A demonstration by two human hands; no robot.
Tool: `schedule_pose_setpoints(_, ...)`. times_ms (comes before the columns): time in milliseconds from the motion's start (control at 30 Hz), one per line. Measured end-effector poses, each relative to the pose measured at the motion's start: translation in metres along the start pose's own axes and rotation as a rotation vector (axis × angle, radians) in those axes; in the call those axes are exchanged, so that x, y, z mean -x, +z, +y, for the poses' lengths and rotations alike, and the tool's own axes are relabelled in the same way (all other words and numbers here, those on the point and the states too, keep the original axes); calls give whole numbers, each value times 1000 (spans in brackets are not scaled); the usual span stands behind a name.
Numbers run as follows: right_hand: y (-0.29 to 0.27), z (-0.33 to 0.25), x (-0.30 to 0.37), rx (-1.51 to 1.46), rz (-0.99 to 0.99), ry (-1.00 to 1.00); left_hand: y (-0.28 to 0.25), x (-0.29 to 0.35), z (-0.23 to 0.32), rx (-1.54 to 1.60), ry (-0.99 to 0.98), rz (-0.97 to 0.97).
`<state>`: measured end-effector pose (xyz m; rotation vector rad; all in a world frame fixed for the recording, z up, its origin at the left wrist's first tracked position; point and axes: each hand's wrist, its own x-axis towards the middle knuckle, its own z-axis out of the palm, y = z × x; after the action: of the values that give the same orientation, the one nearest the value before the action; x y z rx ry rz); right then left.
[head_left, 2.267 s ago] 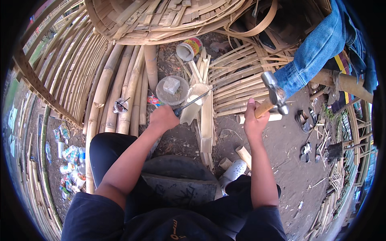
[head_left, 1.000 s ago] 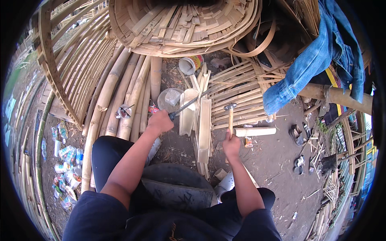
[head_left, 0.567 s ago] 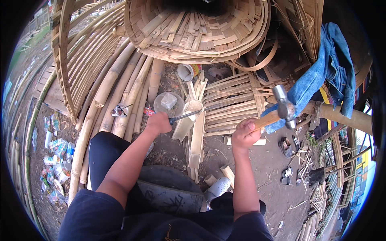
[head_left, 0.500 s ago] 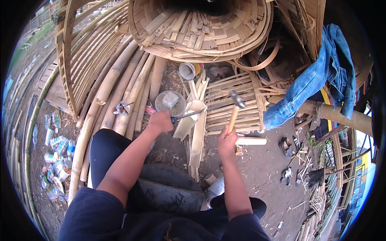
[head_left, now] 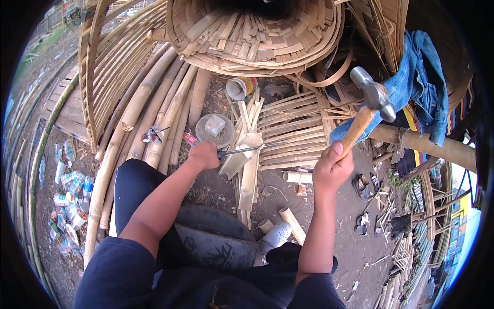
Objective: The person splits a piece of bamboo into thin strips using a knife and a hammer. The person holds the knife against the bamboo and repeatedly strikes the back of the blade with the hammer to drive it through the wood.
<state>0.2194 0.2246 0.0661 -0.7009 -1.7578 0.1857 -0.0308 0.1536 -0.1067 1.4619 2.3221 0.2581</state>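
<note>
My left hand (head_left: pixel 204 155) is closed around the dark handle of a long, thin-bladed tool (head_left: pixel 240 150). The blade points right, crossing the top of a split bamboo piece (head_left: pixel 236 161); whether it bites into the bamboo I cannot tell. A second bamboo length (head_left: pixel 249 181) slants beside it. Held up on the right, a wooden-handled hammer (head_left: pixel 358 124) is gripped low on its shaft by my right hand (head_left: pixel 332 166). Its metal head is raised well away from the blade, in front of a denim jacket (head_left: pixel 419 77).
A large woven bamboo basket (head_left: pixel 257 64) stands ahead, with a slatted bamboo panel (head_left: pixel 293 129) below it. Bamboo poles (head_left: pixel 149 98) lie left, near a bowl (head_left: pixel 226 135) holding a pale block. Cut bamboo pieces (head_left: pixel 293 225) lie by my white shoe (head_left: pixel 278 234). Plastic litter (head_left: pixel 72 198) covers ground farther left.
My right hand has lifted the hammer up and to the right, away from the blade. My left hand keeps its hold on the tool. The view has shifted slightly.
</note>
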Motion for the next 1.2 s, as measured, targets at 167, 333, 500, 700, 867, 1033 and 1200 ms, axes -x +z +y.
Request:
schedule_pose_setpoints(167, 38, 122, 177, 382, -256, 395, 7, 2, 8, 34, 17, -6)
schedule_pose_setpoints(333, 12, 130, 195, 472, -464, 490, 0, -1, 0, 92, -63, 46)
schedule_pose_setpoints(500, 4, 31, 57, 253, -264, 195, 6, 0, -9, 59, -48, 34)
schedule_pose_setpoints(700, 31, 56, 82, 86, -4, 138, -1, 0, 5, 75, -39, -9)
schedule_pose_setpoints(867, 26, 167, 225, 580, -656, 770, 16, -15, -5, 226, -113, 70)
schedule_pose_setpoints(1033, 21, 111, 160, 465, -507, 502, 19, -17, -22, 198, -138, -14)
schedule_pose_setpoints(1200, 23, 29, 43, 111, -64, 177, 20, -6, -20, 78, -24, 3)
